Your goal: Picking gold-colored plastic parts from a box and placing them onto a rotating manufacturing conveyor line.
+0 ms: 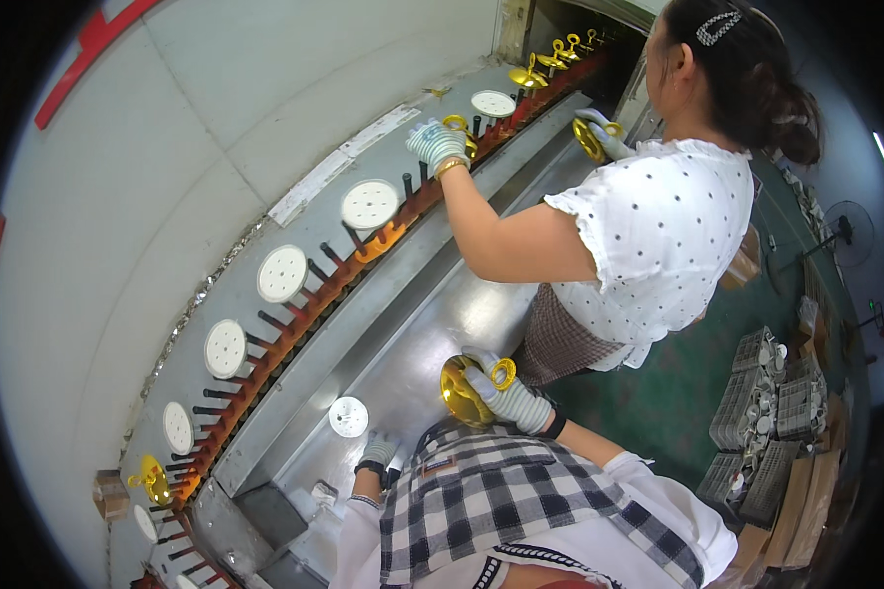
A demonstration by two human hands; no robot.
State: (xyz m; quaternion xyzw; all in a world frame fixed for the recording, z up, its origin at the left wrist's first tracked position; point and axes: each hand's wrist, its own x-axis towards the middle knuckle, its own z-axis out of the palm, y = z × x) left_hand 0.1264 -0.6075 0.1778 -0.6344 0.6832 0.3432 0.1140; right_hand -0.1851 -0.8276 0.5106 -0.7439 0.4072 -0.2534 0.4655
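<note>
Gold funnel (459, 391) — white perforated discs (283, 274) — checked apron (481, 496).

The person's left hand (377, 451) is partly hidden behind the checked apron's top edge. Far along the curved conveyor, small shiny gold pieces (566, 47) blur together.

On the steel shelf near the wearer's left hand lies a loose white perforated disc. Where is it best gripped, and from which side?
The white perforated disc lies flat and apart from other things on the grey steel shelf. Probably best pinched at its rim, coming from above on the near side, where the gloved left hand is closest; its flat face offers no handle.
</note>
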